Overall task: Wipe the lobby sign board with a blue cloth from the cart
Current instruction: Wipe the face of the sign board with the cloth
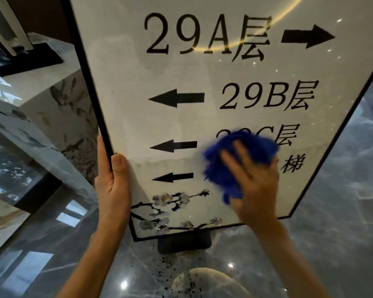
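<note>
Pressing blue cloth [235, 160] flat on sign board [159, 67], right hand [252, 181] fingers spread.

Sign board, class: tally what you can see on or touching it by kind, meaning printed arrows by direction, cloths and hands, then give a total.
Left-pointing arrows: 3
Right-pointing arrow: 1
Blue cloth: 1
Hands: 2, left hand gripping the sign board frame, right hand pressing the cloth
Total: 7

A glossy grey marble floor [342, 222] lies below, with a black-based stand [24, 57] at upper left.
</note>
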### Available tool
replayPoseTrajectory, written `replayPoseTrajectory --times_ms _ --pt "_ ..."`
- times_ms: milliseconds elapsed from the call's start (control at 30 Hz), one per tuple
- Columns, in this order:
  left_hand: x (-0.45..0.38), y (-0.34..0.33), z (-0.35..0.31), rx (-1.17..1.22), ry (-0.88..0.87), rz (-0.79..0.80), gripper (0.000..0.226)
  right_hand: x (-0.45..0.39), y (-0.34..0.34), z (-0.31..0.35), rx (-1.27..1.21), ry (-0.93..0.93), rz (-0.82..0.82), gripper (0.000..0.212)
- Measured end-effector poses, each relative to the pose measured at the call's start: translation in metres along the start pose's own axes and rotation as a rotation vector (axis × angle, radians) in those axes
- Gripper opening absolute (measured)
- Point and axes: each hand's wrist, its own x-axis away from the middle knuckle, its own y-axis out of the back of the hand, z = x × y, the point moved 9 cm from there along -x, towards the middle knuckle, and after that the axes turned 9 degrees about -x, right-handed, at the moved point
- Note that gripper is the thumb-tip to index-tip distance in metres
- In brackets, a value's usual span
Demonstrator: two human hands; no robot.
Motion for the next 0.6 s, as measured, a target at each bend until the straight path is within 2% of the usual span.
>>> replayPoseTrajectory --times_ms 67,133,267,367,433,533,600 --pt "0.011 0.0 0.013 0.024 0.039 -0.012 0.052 -0.001 0.029 -0.043 0.008 -0.072 -0.052 0.068" --pt "0.023 -0.001 0.027 0.037 0.082 -0.007 0.046 0.001 0.049 -0.072 -0.01 -0.101 -0.086 0.079" --pt "0.035 -0.002 0.047 0.049 0.212 0.009 0.033 0.017 0.055 -0.091 -0.149 -0.253 -0.186 0.075" --pt "0.035 -0.004 0.046 0.071 0.213 0.021 0.028 0.031 0.044 -0.084 -0.289 -0.365 -0.308 0.067" --pt "0.034 -0.004 0.044 0.076 0.196 0.019 0.026 0.04 0.03 -0.071 -0.297 -0.385 -0.32 0.063" --pt "0.035 -0.005 0.043 0.084 0.18 0.02 0.025 0.057 -0.012 -0.031 -0.252 -0.425 -0.245 0.075" --pt "0.037 -0.005 0.046 0.076 0.182 0.023 0.025 0.066 -0.046 0.011 -0.178 -0.399 -0.154 0.071"
